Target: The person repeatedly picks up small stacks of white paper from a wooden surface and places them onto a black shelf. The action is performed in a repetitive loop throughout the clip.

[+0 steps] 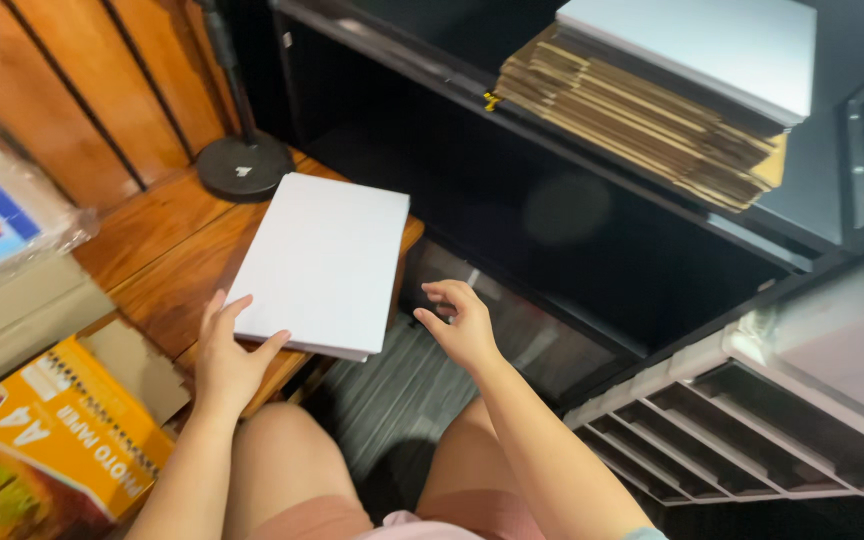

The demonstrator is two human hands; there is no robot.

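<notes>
1. Our left hand [224, 358] rests on the near edge of a white paper stack [320, 262], thumb and fingers spread over its corner, not clamped.
2. Our right hand [460, 322] hovers open just right of the stack, fingers curled, touching nothing.
3. The stack lies flat on a wooden bench [157, 250], its right edge overhanging.
4. A round black stand base [245, 165] sits behind it; an orange spiral-bound pad [77, 430] lies at the lower left.
5. Flattened cardboard [642, 115] fills a dark shelf [572, 150]; a white drawer unit [742, 430] stands at right.
6. The shelf's dark interior is hard to make out.
</notes>
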